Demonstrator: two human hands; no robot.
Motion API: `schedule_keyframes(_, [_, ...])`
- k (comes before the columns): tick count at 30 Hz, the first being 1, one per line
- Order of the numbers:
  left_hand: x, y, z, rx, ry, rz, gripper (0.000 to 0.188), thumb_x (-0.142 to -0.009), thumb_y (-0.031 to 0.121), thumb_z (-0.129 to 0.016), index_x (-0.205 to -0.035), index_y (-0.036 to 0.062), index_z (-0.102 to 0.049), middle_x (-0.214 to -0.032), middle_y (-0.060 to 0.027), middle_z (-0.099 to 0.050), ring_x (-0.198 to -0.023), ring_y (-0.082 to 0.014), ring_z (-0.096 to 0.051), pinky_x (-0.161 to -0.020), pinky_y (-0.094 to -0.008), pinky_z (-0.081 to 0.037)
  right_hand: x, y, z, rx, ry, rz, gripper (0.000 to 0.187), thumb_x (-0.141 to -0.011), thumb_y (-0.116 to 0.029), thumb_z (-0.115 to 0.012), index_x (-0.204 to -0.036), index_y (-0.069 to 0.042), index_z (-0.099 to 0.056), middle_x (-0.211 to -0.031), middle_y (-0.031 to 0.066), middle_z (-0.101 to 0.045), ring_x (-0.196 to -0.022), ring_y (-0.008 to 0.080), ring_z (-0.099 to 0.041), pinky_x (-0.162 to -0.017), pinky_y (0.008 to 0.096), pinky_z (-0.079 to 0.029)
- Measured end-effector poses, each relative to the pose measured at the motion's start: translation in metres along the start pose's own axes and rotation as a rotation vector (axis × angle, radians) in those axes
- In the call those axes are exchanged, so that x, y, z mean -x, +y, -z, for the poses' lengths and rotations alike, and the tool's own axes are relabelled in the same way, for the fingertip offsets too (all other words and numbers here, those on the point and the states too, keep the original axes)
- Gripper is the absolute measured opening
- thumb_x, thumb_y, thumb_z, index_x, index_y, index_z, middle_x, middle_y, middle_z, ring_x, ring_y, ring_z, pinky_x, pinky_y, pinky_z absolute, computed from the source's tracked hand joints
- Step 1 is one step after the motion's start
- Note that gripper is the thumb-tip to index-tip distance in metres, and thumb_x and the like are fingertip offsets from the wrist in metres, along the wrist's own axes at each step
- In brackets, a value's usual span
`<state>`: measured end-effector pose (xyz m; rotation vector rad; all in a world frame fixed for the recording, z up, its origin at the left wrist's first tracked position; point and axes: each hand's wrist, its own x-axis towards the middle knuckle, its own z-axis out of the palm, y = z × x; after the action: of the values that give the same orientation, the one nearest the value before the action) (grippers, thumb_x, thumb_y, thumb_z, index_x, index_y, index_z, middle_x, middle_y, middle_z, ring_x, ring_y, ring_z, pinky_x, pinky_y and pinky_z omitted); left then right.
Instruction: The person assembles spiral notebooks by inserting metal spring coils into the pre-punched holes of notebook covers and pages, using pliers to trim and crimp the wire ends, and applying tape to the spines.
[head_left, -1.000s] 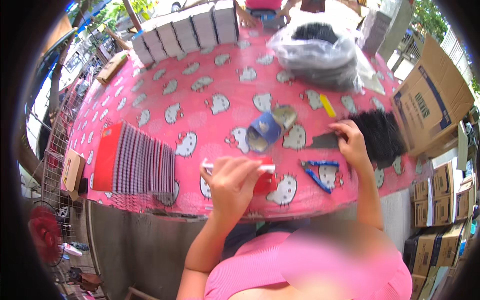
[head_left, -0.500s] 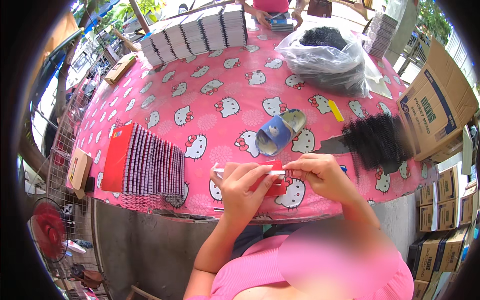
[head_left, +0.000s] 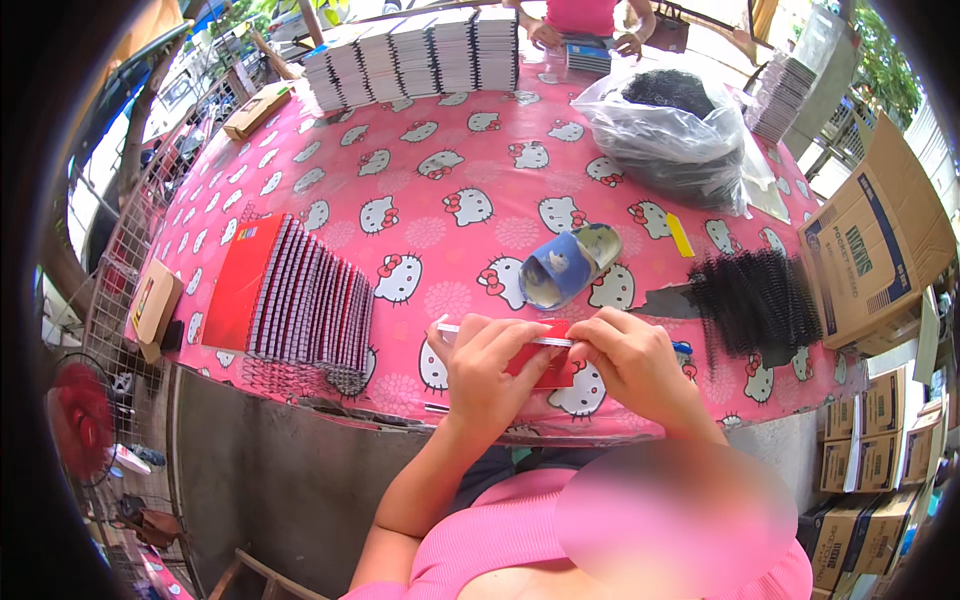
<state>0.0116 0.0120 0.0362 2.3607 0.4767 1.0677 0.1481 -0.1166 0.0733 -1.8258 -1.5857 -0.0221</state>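
My left hand (head_left: 482, 375) grips a small red-covered notebook (head_left: 545, 372) with white page edges, its fingers over the top and thumb against the near side. My right hand (head_left: 632, 365) is closed in a pinch at the notebook's right end; whatever lies between those fingertips is too small to make out. Just beyond the hands sits a blue slipper (head_left: 560, 268) with a pale sole. Right of it lies a heap of black spiral binding coils (head_left: 755, 305). To the left stands a row of red-covered notebooks (head_left: 300, 295) with coils along their edges.
White spiral notebooks (head_left: 415, 60) stand stacked at the far left. A clear plastic bag (head_left: 665, 140) of black coils is at the far right. An open cardboard box (head_left: 875, 245) stands at the right. Across the table, another person's hand (head_left: 628, 44) is beside small blue notebooks (head_left: 588, 58).
My right hand has come closer in against the notebook's right end. My left hand keeps its hold. The whole view has shifted slightly. The person opposite has let go of the blue notebooks.
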Motion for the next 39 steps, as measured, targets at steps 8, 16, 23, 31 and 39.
schedule_keyframes(8, [0.002,0.0,0.0,0.004,-0.023,0.007,0.022,-0.072,0.022,-0.077,-0.093,0.0184,-0.07,-0.089,0.0046,-0.068,-0.085,-0.0144,-0.057,-0.092,-0.0448,-0.021,-0.002,-0.007,-0.015,-0.015,0.202,-0.019,0.009,-0.084,-0.013,-0.064,-0.091,-0.007,-0.063,-0.076,0.0064,-0.057,-0.071,0.0277,-0.061,-0.054,0.0388,-0.049])
schedule_keyframes(16, [-0.003,0.0,0.005,-0.035,0.076,-0.073,0.028,-0.064,0.019,-0.084,-0.087,0.0097,-0.071,-0.086,-0.0025,-0.068,-0.086,-0.0191,-0.059,-0.083,-0.0364,-0.039,-0.057,0.115,0.012,0.162,-0.177,0.017,0.055,-0.068,-0.01,-0.076,-0.118,-0.003,-0.056,-0.112,0.0171,-0.062,-0.109,0.0336,-0.057,-0.093,0.0412,-0.046])
schedule_keyframes(23, [-0.001,-0.005,0.001,-0.005,0.106,-0.082,0.031,-0.061,0.021,-0.085,-0.084,0.0092,-0.069,-0.08,-0.0038,-0.065,-0.085,-0.022,-0.058,-0.082,-0.0371,-0.04,-0.046,0.139,-0.021,0.008,-0.054,-0.308,0.06,-0.064,-0.016,-0.079,-0.119,-0.006,-0.059,-0.11,0.0115,-0.065,-0.096,0.028,-0.064,-0.084,0.0388,-0.051])
schedule_keyframes(31, [-0.01,0.0,-0.003,0.04,0.096,-0.048,0.038,-0.06,0.021,-0.086,-0.091,0.009,-0.068,-0.077,-0.0033,-0.063,-0.082,-0.0212,-0.057,-0.08,-0.0364,-0.042,-0.026,0.097,0.022,-0.39,-0.054,-0.185,0.029,-0.073,-0.012,-0.077,-0.092,-0.002,-0.059,-0.084,0.0009,-0.063,-0.079,0.0087,-0.057,-0.073,0.0281,-0.05])
schedule_keyframes(39, [0.004,-0.015,0.009,0.091,0.15,0.037,0.042,-0.063,0.007,-0.084,-0.1,0.0061,-0.065,-0.097,-0.0091,-0.063,-0.094,-0.0263,-0.061,-0.08,-0.0362,-0.051,-0.044,0.103,-0.003,-0.137,-0.028,0.219,0.036,-0.065,-0.009,-0.075,-0.098,-0.005,-0.06,-0.084,0.012,-0.065,-0.076,0.0238,-0.064,-0.069,0.0341,-0.05])
